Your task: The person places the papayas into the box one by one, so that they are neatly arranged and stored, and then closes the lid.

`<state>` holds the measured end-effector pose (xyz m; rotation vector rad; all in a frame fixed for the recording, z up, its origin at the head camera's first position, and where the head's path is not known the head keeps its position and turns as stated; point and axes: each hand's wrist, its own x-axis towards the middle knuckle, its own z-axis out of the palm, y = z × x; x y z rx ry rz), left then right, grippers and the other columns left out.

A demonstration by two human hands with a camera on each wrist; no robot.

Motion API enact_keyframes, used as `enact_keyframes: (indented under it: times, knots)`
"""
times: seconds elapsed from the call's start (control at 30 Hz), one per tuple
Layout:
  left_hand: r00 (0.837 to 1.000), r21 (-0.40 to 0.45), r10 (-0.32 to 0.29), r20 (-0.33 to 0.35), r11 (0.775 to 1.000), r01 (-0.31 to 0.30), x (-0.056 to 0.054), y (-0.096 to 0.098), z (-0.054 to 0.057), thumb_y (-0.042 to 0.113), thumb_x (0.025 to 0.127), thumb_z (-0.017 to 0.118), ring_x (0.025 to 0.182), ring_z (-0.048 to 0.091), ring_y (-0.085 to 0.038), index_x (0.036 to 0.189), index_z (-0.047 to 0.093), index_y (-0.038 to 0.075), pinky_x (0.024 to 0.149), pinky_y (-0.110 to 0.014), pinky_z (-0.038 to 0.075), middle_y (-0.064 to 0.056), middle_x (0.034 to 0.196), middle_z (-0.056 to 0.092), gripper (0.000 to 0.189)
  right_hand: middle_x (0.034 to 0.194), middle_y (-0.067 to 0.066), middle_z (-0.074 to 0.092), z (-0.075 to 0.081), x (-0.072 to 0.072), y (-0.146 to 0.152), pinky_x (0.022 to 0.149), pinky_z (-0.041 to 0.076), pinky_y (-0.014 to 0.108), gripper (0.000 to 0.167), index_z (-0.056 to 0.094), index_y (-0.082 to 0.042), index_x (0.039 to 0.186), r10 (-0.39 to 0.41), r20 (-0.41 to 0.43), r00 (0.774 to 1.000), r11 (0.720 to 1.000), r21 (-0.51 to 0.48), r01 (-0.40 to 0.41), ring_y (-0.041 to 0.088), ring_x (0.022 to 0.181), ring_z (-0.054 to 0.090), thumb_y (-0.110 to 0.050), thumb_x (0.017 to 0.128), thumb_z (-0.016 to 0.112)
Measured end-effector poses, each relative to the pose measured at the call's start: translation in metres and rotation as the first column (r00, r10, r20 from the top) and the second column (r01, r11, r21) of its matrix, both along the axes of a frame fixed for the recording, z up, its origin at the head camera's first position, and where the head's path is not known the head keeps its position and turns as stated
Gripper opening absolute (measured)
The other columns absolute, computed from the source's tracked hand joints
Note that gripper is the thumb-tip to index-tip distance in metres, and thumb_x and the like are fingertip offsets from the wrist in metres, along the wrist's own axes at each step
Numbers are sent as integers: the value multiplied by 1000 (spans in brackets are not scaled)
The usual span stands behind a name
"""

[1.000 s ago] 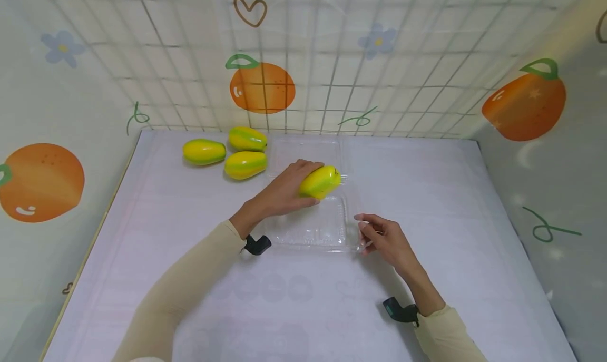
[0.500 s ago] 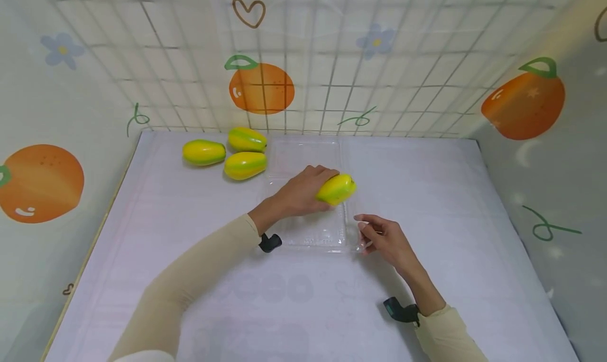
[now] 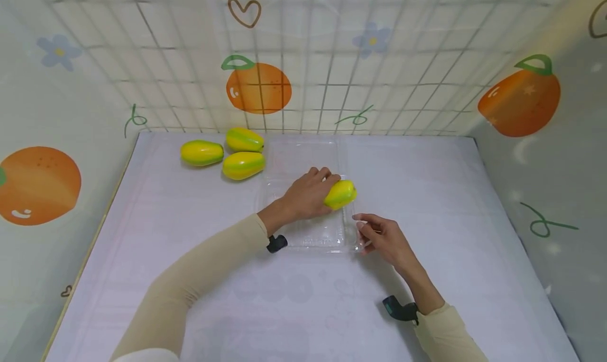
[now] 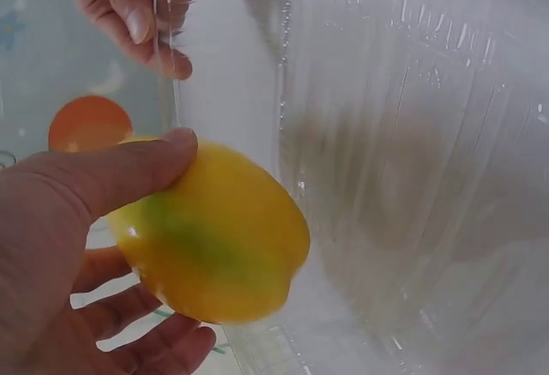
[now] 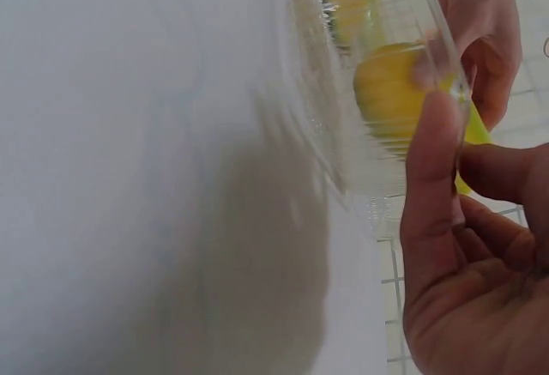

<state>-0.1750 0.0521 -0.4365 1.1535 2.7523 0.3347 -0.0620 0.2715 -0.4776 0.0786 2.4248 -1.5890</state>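
My left hand [image 3: 308, 196] grips a yellow-green papaya [image 3: 342, 194] over the right part of a clear plastic clamshell container [image 3: 313, 234]. The container lies unfolded, its lid [image 3: 303, 156] toward the back wall. In the left wrist view the thumb presses the top of the papaya [image 4: 219, 233], with the fingers beneath it. My right hand [image 3: 386, 242] pinches the container's right rim near the front corner. The right wrist view shows the thumb and fingers of that hand [image 5: 480, 281] on either side of the clear edge, with the held papaya [image 5: 395, 92] seen through the plastic.
Three more papayas lie together at the back left: one at the far left [image 3: 202, 153], one behind [image 3: 244, 139] and one in front [image 3: 244, 165]. A white cloth covers the table [image 3: 417, 183]. Behind it stands a grid wall [image 3: 322, 77] with printed oranges.
The left hand has carried the papaya rightward and slightly toward the front over the container. The right hand keeps its pinch on the rim.
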Motion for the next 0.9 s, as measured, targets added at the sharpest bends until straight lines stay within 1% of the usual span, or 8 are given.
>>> enact_keyframes:
  times: [0.13,0.27,0.43,0.67,0.9]
  knots:
    - [1000,-52,-4,-28,999,3,1,4,0,37,90,76,115,47,-25,146,45,12,96,-32,48,-7,137,50,69,82,17,60,0,-1,0,61,60,33,37,59,5,133,-1,0,1000,1000,3,1,26,65,65,-16,103,59]
    - [1000,-86,6,-11,996,-7,3,6,0,35,90,75,115,47,-25,145,45,10,92,-33,51,-8,136,48,67,82,16,60,0,-1,1,61,60,33,37,59,6,134,-2,8,1000,1000,-1,2,25,65,65,-16,103,59]
    - [1000,-79,15,3,997,-15,4,7,-2,34,90,76,115,46,-24,145,44,10,87,-32,54,-8,135,47,68,82,16,60,0,-1,0,61,60,33,36,59,5,133,-8,7,1000,1000,-2,8,25,65,65,-15,103,59]
    - [999,-78,36,39,996,-33,4,5,0,35,89,77,118,46,-24,148,42,10,90,-32,54,-8,139,44,73,82,15,60,-1,-1,0,61,60,32,36,59,6,133,-5,7,1000,1000,-1,5,24,64,64,-14,103,60]
    - [999,-76,32,44,997,-28,4,3,1,37,89,78,119,46,-24,148,41,11,92,-32,53,-8,139,44,74,82,16,59,0,-1,0,61,60,32,37,59,6,133,-5,9,1000,1000,4,5,24,64,64,-16,103,60]
